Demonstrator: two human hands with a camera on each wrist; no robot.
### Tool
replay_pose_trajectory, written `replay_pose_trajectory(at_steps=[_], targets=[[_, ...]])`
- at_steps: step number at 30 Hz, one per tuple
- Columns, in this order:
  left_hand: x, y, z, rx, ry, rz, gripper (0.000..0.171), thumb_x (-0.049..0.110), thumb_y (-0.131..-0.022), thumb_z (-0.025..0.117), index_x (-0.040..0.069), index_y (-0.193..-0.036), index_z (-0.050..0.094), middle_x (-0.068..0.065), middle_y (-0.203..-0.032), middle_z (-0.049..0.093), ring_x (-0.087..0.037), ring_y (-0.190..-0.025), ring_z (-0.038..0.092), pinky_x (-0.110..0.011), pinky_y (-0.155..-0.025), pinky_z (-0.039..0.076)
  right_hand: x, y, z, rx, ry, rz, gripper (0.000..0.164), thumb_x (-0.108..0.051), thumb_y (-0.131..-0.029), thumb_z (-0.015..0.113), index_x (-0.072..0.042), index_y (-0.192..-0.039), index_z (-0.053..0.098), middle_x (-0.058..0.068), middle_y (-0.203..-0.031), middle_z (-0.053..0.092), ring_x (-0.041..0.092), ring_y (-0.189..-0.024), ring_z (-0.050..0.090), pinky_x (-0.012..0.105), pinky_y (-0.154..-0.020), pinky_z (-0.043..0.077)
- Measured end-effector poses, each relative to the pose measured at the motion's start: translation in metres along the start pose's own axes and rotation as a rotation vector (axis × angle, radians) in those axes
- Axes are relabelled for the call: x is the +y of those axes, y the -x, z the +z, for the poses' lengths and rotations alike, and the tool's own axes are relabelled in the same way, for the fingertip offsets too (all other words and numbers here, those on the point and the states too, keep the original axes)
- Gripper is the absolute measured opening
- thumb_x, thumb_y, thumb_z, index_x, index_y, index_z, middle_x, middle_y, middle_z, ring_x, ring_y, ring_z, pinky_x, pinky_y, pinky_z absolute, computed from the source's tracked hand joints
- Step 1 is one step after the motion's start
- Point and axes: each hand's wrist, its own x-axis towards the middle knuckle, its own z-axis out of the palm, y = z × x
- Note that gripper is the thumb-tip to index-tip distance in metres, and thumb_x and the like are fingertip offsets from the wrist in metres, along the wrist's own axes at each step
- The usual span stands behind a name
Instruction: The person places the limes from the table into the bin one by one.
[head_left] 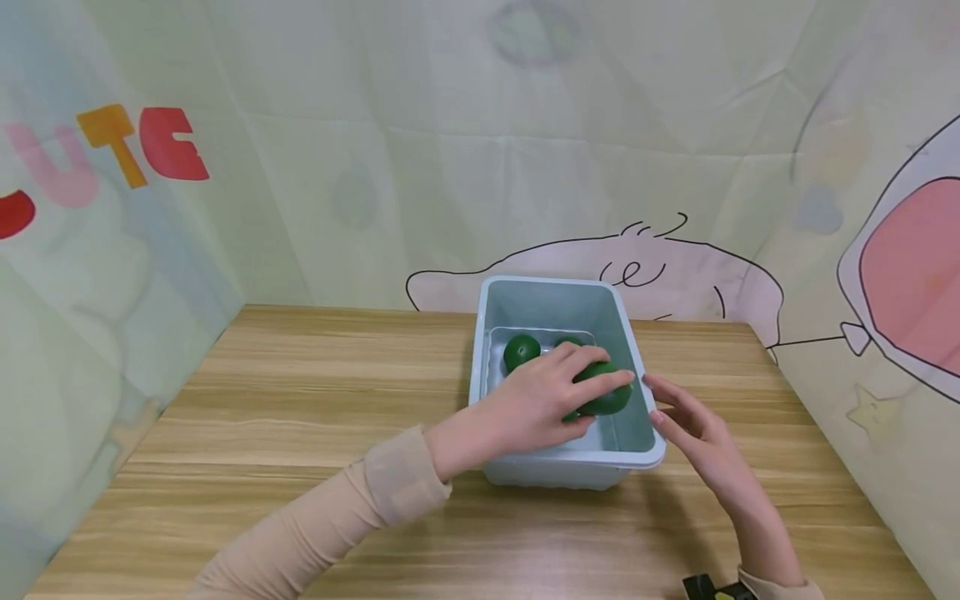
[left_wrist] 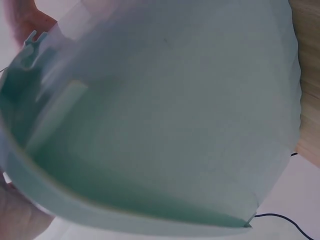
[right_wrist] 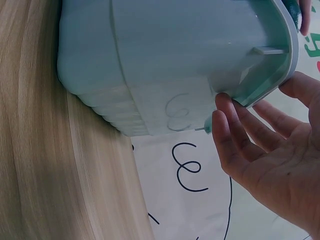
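A pale blue plastic bin (head_left: 489, 287) stands on the wooden table and holds several dark green avocados. My left hand (head_left: 543, 396) reaches over its near-left side and grips a large avocado (head_left: 611, 400) inside, fingers spread over the top. Left of that, a smaller avocado (head_left: 522, 352) lies on the bin floor; another (head_left: 567, 341) is partly hidden behind the fingers. My right hand (right_wrist: 275, 145) is at the bin's right rim, thumb and loosely extended fingers touching its outer side. In the left wrist view the bin's outer wall (left_wrist: 190, 100) fills most of the picture.
The wooden table (head_left: 315, 375) reaches back to a printed cloth backdrop (head_left: 337, 167), which hangs close behind the bin and along both sides. A small black device (head_left: 712, 587) sits at my right wrist.
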Motion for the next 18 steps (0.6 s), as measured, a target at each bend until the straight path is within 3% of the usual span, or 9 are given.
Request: replay_pose_trajectory(at_steps=[10, 18], targets=[[0.0004, 0.0008, 0.0028, 0.042, -0.055, 0.002, 0.049, 0.023, -0.086, 0.067, 0.021, -0.133, 0.055, -0.005, -0.126, 0.058, -0.019, -0.11, 0.059, -0.027, -0.089, 0.052, -0.0001, -0.0001, 0.0001, 0.003, 0.008, -0.004, 0.048, -0.026, -0.101, 0.048, -0.017, -0.147, 0.039, 0.012, -0.143, 0.047, -0.006, -0.109, 0.055, 0.016, -0.088, 0.047], [-0.0002, 0.004, 0.0042, 0.037, -0.045, -0.014, 0.047, 0.024, -0.087, 0.067, 0.02, -0.132, 0.057, -0.005, -0.126, 0.059, -0.019, -0.113, 0.058, -0.028, -0.091, 0.052, 0.0002, -0.0005, 0.0, 0.006, 0.005, 0.004, 0.048, -0.027, -0.101, 0.048, -0.017, -0.147, 0.039, 0.011, -0.145, 0.046, -0.006, -0.11, 0.054, 0.016, -0.088, 0.047]])
